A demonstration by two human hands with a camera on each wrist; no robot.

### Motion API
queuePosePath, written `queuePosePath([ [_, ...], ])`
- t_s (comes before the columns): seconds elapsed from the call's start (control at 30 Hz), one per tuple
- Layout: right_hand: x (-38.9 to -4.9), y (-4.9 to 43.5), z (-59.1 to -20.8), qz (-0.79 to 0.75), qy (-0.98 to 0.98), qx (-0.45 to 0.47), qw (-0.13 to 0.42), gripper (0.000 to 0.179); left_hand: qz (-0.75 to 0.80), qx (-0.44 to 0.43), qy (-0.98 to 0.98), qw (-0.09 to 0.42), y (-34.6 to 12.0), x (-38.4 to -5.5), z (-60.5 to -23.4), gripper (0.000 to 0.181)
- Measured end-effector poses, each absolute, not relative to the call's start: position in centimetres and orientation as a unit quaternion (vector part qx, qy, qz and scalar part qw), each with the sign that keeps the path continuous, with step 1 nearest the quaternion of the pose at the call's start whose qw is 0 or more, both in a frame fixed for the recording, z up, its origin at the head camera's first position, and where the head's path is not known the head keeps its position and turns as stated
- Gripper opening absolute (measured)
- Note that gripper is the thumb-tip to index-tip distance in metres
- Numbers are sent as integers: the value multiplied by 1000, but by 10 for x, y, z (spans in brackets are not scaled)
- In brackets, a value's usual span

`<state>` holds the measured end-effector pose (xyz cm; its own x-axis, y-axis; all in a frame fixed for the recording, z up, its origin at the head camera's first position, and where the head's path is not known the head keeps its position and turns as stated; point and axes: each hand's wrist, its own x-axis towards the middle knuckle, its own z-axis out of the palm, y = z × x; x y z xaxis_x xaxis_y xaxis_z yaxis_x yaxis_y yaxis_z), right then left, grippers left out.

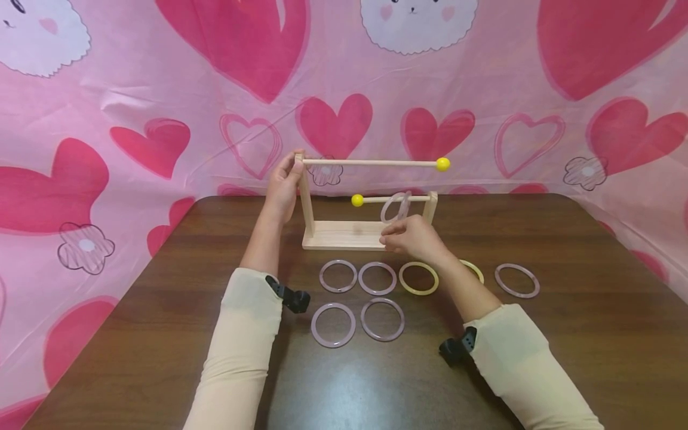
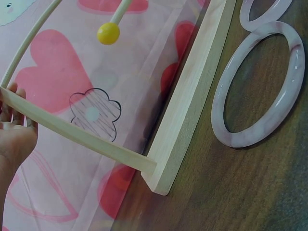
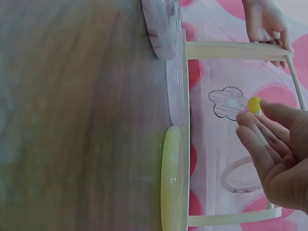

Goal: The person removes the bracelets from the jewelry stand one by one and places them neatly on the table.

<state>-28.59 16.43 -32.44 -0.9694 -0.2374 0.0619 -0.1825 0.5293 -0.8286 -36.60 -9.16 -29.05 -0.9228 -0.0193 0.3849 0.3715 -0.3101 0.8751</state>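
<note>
A wooden display stand (image 1: pixel 344 234) has two rods with yellow ball ends, the upper from its left post, the lower from its right post. My left hand (image 1: pixel 283 186) grips the top of the left post, as the left wrist view also shows. Two pale purple bangles (image 1: pixel 384 210) hang on the lower rod (image 1: pixel 376 199). My right hand (image 1: pixel 414 236) is just in front of and below them. In the right wrist view its fingers (image 3: pixel 260 139) are loosely extended, with nothing visible between them and the thumb.
Several bangles lie flat before the stand: purple ones (image 1: pixel 321 276) at left and nearer me, a yellow one (image 1: pixel 402 284) mid-row, another yellow one (image 1: pixel 480 273) partly behind my right forearm, and a purple one (image 1: pixel 532 291) at right. A pink heart-patterned cloth (image 1: pixel 204 71) hangs behind the table.
</note>
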Motion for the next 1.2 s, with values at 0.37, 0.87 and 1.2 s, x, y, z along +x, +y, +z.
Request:
queuePosePath([
  [0.37, -292, 161, -322, -393, 899, -84, -173, 23, -798, -155, -569, 121, -92, -365, -290, 31],
  [0.87, -303, 152, -322, -288, 930, -46, -223, 27, -807, -165, -555, 116, -92, -366, -291, 19],
  [1.2, -307, 148, -323, -283, 931, -11, -230, 27, -801, -164, -564, 115, -92, -365, -290, 30],
])
